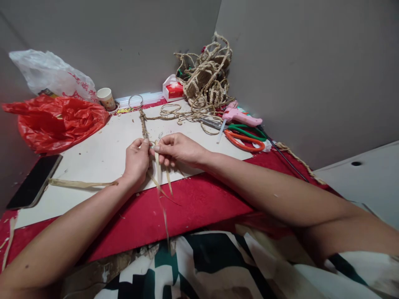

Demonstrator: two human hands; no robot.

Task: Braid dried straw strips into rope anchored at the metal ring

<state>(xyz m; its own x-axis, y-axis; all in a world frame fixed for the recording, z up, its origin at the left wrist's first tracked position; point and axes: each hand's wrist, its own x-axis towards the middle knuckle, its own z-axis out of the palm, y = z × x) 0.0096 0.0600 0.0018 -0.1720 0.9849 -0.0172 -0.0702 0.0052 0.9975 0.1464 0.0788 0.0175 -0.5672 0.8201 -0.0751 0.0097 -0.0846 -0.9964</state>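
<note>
A short braid of dried plant fibre [143, 124] runs from a metal ring [136, 101] down to my two hands. My left hand [136, 158] is closed, pinching the braid's lower end between thumb and fingers. Close beside it, my right hand [174, 148] pinches the fibre strands [158, 168] just below the braid. Several loose strand ends hang from between the hands over the front edge of the white board [102, 149]. What lies exactly under the fingertips is hidden.
A heap of twisted rope [207, 79] lies at the back, near a red tissue box [173, 90]. Right of it are a pink glue gun [241, 115] and orange-handled scissors [245, 143]. Leftward are a red plastic bag [62, 122], a paper cup [106, 98] and a phone [35, 180].
</note>
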